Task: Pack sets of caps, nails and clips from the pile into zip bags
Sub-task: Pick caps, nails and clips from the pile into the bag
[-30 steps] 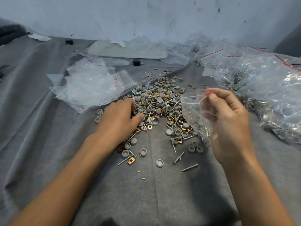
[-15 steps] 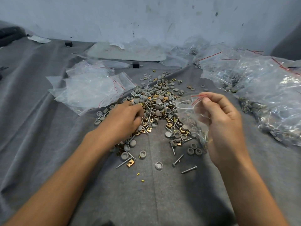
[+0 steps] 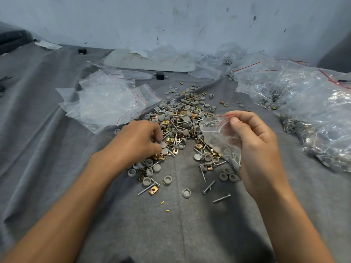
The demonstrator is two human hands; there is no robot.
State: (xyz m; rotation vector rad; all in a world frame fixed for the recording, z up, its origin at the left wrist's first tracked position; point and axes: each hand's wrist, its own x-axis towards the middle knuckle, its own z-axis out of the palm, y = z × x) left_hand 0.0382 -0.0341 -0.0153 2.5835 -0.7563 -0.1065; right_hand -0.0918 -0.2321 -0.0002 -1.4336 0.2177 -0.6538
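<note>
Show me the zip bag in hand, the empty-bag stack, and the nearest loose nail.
zip bag in hand (image 3: 215, 134): head view, clear middle panel.
empty-bag stack (image 3: 106, 105): head view, top bag's centre.
nearest loose nail (image 3: 221, 198): head view, mid-shaft.

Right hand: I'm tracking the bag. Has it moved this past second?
Yes: the right hand, with the zip bag, shifted left toward the pile, judged against the lone screw.

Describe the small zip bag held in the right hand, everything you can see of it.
The zip bag is small, clear, crinkled plastic with a red line along its mouth. The right hand pinches it near the top, mouth up and held open toward the pile. A few nails lie at its lower end; other contents cannot be told.
</note>
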